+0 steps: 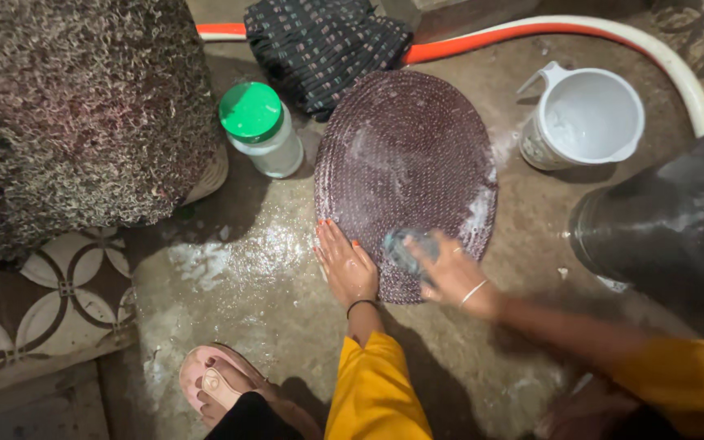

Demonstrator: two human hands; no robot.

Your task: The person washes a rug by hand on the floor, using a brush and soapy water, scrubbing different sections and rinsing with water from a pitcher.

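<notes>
Mat (405,163), oval, woven and dark purple, lies flat on the wet concrete floor (238,277), streaked with soap foam. In the head view the left hand (345,265) presses palm down on the mat's near left edge, fingers spread flat. The right hand (450,273) has its grip closed around a blue-grey scrubber (405,248) held against the mat's near part. A green-lidded jar (262,130) stands just left of the mat; a white jug (584,118) stands to its right.

Dark purple woven mat (405,163); green-lidded jar (261,129); white jug (584,118); checked black cloth (319,45); yellow sleeves (372,395); orange-white hose (580,33).
</notes>
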